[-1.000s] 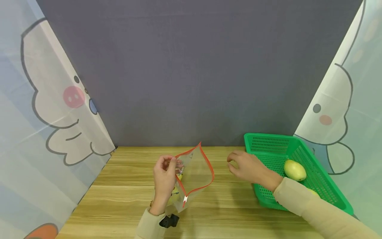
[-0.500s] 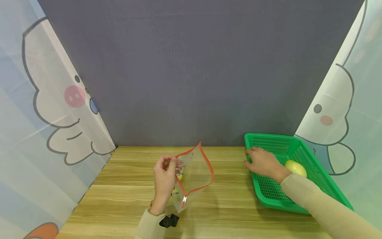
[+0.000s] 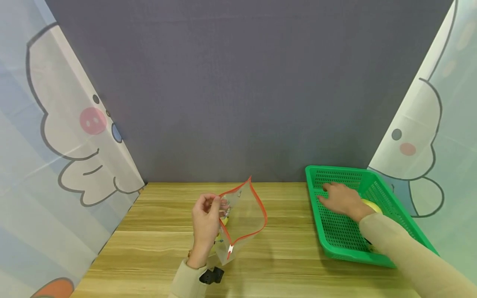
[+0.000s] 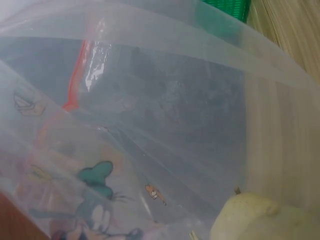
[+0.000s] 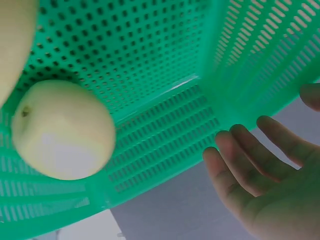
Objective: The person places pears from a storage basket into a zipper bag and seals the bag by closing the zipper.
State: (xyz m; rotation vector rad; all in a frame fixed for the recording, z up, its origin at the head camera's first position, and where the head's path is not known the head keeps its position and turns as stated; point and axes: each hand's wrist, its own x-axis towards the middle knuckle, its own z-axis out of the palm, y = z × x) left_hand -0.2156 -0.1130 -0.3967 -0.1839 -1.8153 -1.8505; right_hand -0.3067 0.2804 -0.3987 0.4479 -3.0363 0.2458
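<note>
My left hand [image 3: 205, 221] pinches the near-left edge of a clear zip bag [image 3: 246, 215] with a red zip strip and a white slider. Its mouth gapes wide. Cartoon prints and a pale yellow fruit [image 4: 265, 220] with a short stem show at the bag in the left wrist view. Over the green plastic basket [image 3: 317, 223] reaches my right hand [image 3: 343, 200], fingers spread and holding nothing. In the right wrist view a rounded pale yellow fruit [image 5: 65, 132] lies inside the basket, apart from the fingertips, and part of another pale fruit [image 5: 12, 45] shows at the left edge.
The basket stands at the right of the wooden table [image 3: 149, 236], close to the printed curtain [image 3: 447, 198]. A dark grey cloth wall [image 3: 231, 91] rises behind the table's far edge. Another cartoon curtain [image 3: 74, 174] hangs at the left.
My right hand has moved right, from beside the basket to over its inside, its forearm now covering much of the fruit. The left hand and bag stay almost still.
</note>
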